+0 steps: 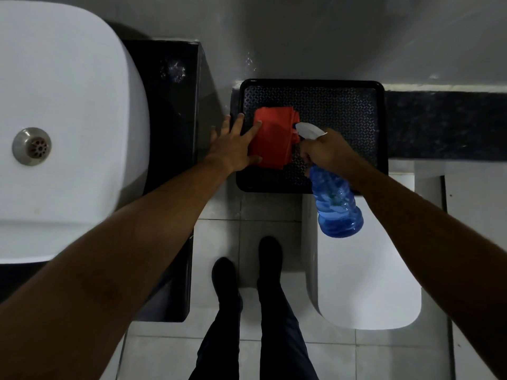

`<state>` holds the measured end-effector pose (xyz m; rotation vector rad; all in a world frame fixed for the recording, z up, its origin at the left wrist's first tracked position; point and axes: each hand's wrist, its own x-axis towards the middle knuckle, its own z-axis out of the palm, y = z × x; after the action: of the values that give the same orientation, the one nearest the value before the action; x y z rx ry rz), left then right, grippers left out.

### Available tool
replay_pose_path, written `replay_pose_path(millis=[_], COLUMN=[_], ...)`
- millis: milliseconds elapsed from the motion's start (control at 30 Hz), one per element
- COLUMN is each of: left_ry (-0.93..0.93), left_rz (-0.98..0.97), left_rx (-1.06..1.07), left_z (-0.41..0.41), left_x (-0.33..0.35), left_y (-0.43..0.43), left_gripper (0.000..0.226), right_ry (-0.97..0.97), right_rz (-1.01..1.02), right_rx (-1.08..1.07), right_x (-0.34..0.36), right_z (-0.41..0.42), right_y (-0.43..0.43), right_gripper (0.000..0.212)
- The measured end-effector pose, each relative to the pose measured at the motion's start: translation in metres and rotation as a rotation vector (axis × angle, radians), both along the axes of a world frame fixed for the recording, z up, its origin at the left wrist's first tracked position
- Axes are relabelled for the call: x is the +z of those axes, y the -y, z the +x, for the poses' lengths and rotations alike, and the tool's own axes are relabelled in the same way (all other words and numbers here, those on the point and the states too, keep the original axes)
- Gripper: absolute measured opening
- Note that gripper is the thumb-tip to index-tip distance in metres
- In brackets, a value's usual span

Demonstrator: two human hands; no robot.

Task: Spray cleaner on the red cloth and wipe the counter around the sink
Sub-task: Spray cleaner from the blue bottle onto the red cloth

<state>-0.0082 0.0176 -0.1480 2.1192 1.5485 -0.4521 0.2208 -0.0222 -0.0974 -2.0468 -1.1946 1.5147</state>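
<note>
Overhead, a person's left hand (236, 145) lies flat with fingers spread on the left edge of a folded red cloth (270, 138), which sits in a black textured tray (343, 105) on a dark ledge beside the white sink (63, 105). Meanwhile the right hand (327, 152) is wrapped tightly around the neck of a blue spray bottle (338, 204), its white nozzle (307, 130) aimed at the cloth's right side and just over it. Dark counter (170, 105) borders the sink.
</note>
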Motion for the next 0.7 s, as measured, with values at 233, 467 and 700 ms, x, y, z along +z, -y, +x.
replay_pose_path(millis=[233, 467, 700], left_ry=[-0.005, 0.002, 0.001], left_rz=[0.006, 0.014, 0.05], left_rx=[-0.011, -0.005, -0.016], left_z=[0.0, -0.001, -0.003], left_x=[-0.003, -0.003, -0.006], left_y=[0.001, 0.002, 0.005], left_gripper=[0.096, 0.097, 0.097], right_ry=[-0.039, -0.013, 0.013], right_rz=[-0.009, -0.091, -0.059], right_rx=[0.009, 0.107, 0.032], right_x=[0.006, 0.0, -0.008], right_z=[0.007, -0.001, -0.009], right_y=[-0.008, 0.015, 0.02], right_gripper=[0.018, 0.017, 0.024])
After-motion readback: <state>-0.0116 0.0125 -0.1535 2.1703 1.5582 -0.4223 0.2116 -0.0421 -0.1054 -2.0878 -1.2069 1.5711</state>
